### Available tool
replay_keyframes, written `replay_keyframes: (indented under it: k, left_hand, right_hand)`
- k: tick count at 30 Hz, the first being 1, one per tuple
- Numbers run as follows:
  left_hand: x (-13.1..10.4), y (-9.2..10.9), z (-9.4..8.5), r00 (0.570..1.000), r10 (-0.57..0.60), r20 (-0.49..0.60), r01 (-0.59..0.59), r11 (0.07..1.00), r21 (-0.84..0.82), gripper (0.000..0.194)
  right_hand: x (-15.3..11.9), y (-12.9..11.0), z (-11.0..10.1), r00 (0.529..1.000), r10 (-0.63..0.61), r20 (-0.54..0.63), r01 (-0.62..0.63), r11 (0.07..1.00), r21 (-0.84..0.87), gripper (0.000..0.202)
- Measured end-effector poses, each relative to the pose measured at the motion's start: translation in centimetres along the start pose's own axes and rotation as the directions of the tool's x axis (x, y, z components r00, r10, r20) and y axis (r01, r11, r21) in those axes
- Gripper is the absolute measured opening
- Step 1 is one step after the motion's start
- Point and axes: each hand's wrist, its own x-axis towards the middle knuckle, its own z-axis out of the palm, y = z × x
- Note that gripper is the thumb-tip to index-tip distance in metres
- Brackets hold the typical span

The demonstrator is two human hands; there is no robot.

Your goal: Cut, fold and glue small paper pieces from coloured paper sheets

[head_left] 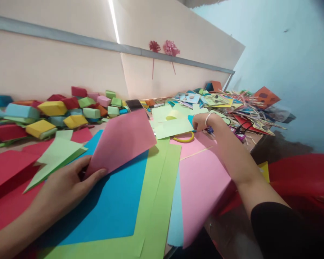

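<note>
My left hand (72, 180) grips a pink paper sheet (122, 138) by its lower left corner, thumb in front, and holds it tilted above a large blue sheet (118, 201). Farther back on the right, my right hand (201, 121) reaches down with curled fingers at the edge of a pale green sheet (174, 128). A small blue piece shows beside those fingers; whatever they grasp is hidden. Just below that hand lies a curved yellow handle-like piece (185, 138). Pink sheets (202, 180) lie under my right forearm, and green sheets (158, 187) run down the middle.
Colourful folded paper blocks (52, 108) are heaped along the back left. A dark phone-like object (134, 105) rests behind the pink sheet. Paper crafts and sticks (218, 100) pile up at the back right. Red sheets (8, 172) cover the left; a red chair-like surface (302, 176) stands at right.
</note>
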Motion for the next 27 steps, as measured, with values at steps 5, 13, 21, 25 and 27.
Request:
replay_keyframes:
  k: [5,13,21,25,27]
  left_hand:
    - [0.5,-0.2,-0.6,0.993,-0.114,0.029,0.115,0.993,-0.036,0.049]
    - [0.2,0.0,0.4,0.993,-0.06,-0.105,0.053,0.997,-0.064,0.031]
    - [0.2,0.1,0.6,0.986,-0.092,-0.141,0.092,0.996,-0.001,0.04]
    - [0.6,-0.8,0.7,0.99,-0.086,-0.112,0.093,0.994,0.058,0.04]
    - [0.9,-0.8,0.6,0.989,-0.103,-0.108,0.112,0.991,0.08,0.045]
  right_hand:
    - [-1.5,0.3,-0.8,0.946,0.316,-0.073,-0.315,0.949,0.024,0.039]
    - [-3.6,-0.2,-2.1,0.639,0.558,-0.53,-0.484,0.827,0.287,0.038]
    - [-1.0,-4.6,-1.5,0.95,-0.141,-0.28,0.212,0.947,0.243,0.044]
    - [-0.7,-4.9,-1.2,0.94,-0.161,-0.301,0.233,0.947,0.221,0.042]
    - [-0.9,-5.1,-1.2,0.935,-0.181,-0.306,0.254,0.942,0.219,0.041]
